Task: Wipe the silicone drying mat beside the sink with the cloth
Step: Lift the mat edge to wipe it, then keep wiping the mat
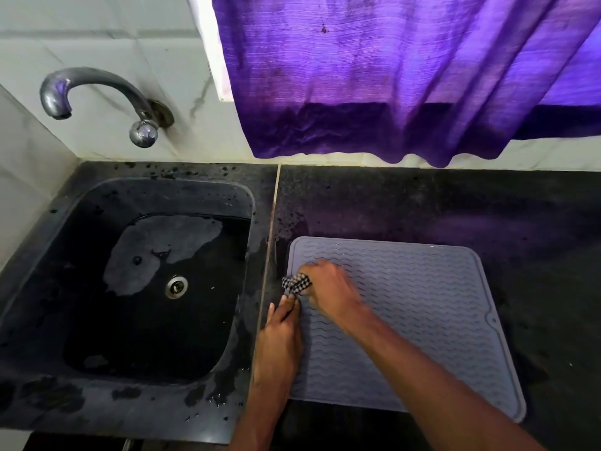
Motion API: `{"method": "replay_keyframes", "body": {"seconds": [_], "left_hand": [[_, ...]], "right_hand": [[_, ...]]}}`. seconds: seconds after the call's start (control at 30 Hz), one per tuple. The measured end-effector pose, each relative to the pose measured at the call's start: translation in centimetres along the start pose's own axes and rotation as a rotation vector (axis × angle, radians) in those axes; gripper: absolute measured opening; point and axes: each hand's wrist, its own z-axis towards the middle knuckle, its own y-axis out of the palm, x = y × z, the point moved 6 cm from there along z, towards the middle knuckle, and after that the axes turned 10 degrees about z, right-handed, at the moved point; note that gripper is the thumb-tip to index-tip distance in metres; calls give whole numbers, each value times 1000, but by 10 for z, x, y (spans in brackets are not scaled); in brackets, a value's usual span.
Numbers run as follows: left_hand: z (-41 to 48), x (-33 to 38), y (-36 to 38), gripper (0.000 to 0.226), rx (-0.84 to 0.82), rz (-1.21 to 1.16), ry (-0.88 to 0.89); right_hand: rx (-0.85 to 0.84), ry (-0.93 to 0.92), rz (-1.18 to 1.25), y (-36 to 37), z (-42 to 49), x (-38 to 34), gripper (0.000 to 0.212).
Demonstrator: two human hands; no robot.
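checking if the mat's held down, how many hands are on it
2. The right hand grips the checkered cloth near the far left corner of the mat; the left hand rests on its left edge, nearer the person, fingers straight.

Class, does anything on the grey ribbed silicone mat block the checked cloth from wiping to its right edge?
Nothing visible does. The right hand grips the black-and-white checked cloth at the left edge of the grey silicone mat; its ribs rightward lie bare.
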Motion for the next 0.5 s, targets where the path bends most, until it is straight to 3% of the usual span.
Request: {"method": "replay_keyframes", "body": {"seconds": [0.13,0.27,0.33,0.4,0.5], "left_hand": [[7,-1,-20,41,-21,-121,108],[24,-18,-52,46,59,-264,-28],[36,-16,-62,47,80,-283,-40],[52,-8,-66,46,33,-303,-7],[65,4,-57,49,-143,-257,80]], "right_hand": [[11,48,180,13,-42,11,28],[-51,213,420,12,-57,24,18],[57,231,505,1,-53,21,22],[156,200,472,-7,-44,16,25],[151,127,342,2,-41,6,29]]}}
